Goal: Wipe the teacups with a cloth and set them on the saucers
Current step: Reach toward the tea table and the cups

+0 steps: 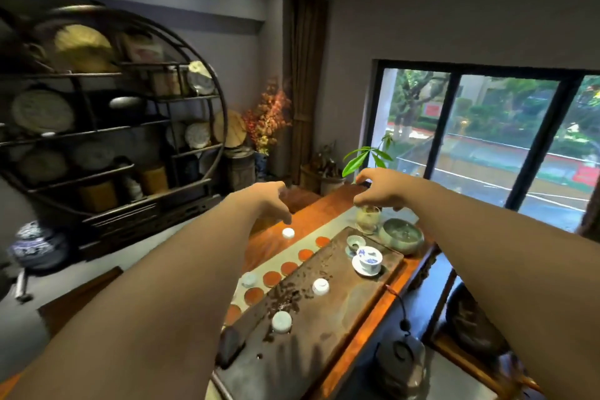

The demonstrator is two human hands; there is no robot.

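Note:
My left hand (271,201) hovers with its fingers hanging apart and nothing in them, just above a white teacup (288,232) at the far end of the table. A row of round orange saucers (272,278) lies on a grey runner, and a pale teacup (249,279) sits beside them. On the dark tea tray (344,312) stand a white teacup (320,286) and a pale teacup (281,321). My right hand (373,193) hangs over a glass pitcher (367,219), fingers curled; a small dark shape shows at its fingertips. No cloth is in view.
A blue-and-white lidded cup (368,260), a small strainer cup (355,242) and a green bowl (401,235) crowd the tray's far right. A black iron kettle (401,357) sits near right. A potted plant (363,156) stands behind; a round shelf (113,114) fills the left wall.

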